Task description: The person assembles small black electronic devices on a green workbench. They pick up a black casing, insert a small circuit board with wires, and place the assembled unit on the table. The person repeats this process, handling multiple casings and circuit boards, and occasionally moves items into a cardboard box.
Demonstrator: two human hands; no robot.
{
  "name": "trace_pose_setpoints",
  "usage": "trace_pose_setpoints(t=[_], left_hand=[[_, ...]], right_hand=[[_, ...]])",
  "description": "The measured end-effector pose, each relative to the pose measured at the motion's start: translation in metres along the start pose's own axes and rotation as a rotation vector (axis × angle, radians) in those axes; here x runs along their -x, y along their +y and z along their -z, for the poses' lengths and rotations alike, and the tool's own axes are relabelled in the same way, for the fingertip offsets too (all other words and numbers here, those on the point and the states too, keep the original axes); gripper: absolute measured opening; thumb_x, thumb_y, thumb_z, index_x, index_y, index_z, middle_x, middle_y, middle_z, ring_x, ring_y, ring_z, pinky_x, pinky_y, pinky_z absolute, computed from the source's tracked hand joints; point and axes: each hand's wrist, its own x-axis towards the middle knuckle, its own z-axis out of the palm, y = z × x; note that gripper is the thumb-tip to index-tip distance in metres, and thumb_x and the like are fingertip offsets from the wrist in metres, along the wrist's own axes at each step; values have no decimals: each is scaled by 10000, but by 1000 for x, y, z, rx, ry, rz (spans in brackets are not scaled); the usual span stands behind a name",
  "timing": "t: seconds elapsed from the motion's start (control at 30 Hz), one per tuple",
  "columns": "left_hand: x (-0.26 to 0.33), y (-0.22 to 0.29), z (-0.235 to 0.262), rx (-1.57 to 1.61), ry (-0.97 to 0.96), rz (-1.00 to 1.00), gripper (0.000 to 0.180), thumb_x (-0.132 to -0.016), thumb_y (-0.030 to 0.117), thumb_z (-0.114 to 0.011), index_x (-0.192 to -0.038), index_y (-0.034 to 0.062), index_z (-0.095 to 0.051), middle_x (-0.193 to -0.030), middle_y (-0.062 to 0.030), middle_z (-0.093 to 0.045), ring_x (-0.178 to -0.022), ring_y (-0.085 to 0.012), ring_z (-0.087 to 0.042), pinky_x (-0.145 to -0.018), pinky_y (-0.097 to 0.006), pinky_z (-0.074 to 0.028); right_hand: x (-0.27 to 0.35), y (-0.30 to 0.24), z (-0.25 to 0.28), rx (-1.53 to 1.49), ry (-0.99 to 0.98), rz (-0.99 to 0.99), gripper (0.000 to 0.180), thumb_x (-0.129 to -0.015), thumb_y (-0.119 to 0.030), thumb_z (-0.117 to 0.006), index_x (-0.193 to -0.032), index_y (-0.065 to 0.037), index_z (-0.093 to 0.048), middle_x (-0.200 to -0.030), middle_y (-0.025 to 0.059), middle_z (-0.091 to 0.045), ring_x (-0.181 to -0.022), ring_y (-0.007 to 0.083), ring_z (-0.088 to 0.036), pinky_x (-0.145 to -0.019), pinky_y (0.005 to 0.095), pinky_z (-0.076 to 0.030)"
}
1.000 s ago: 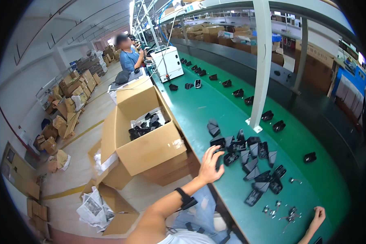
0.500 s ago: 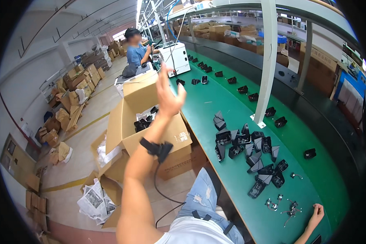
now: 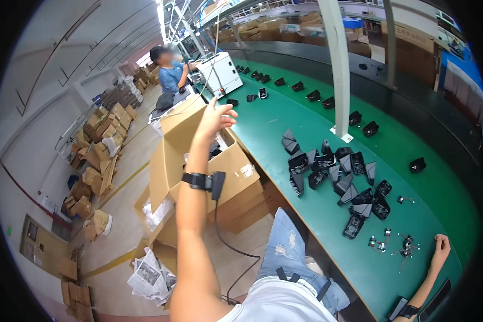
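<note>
My left hand (image 3: 218, 119) is stretched forward over an open cardboard box (image 3: 228, 163), its fingers apart and nothing in them. Inside that box dark parts show partly behind my forearm. At the right, above the green bench (image 3: 276, 161), my right hand (image 3: 440, 248) is closed, its fingertips pressed together; whatever they may hold I cannot make out. Nearest to it lie small wired parts (image 3: 408, 247) with thin leads, and a smaller pair of wired parts (image 3: 380, 241). Farther along lies a heap of black angular plastic housings (image 3: 341, 177).
A row of black housings (image 3: 327, 102) lines a darker green strip along the far side. A white post (image 3: 337, 70) rises from the bench. Beyond stands a white machine (image 3: 220, 74), beside a person in blue (image 3: 172, 75). Opened cartons with crumpled paper (image 3: 149, 276) are on the floor.
My view has shifted, turning somewhat to the right. My left hand's fingers have tilted forward and bent at the tips. More of my right forearm shows, its fingers still together.
</note>
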Motion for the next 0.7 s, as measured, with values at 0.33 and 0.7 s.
trace_pose_setpoints(t=[0.33, 0.7], left_hand=[[-28, 113, 30, -364, 402, -553, 631, -862, 131, -579, -1406, -33, -306, -752, -117, -674, -535, -147, -637, -463, -256, -487], [84, -121, -80, -660, -135, -368, 446, -863, 324, -707, -1188, 32, -621, -1148, -171, -613, -1036, -301, -627, -898, -397, -507]], right_hand=[[1, 3, -3, -14, 32, 3, 223, -998, -162, -550, -851, 4, -575, -845, 28, -583, -846, 114, -531, -832, 259, -427], [1, -7, -3, 15, 55, 31, 170, -971, -112, -572, -876, 17, -631, -850, 29, -635, -819, 103, -577, -781, 247, -454]])
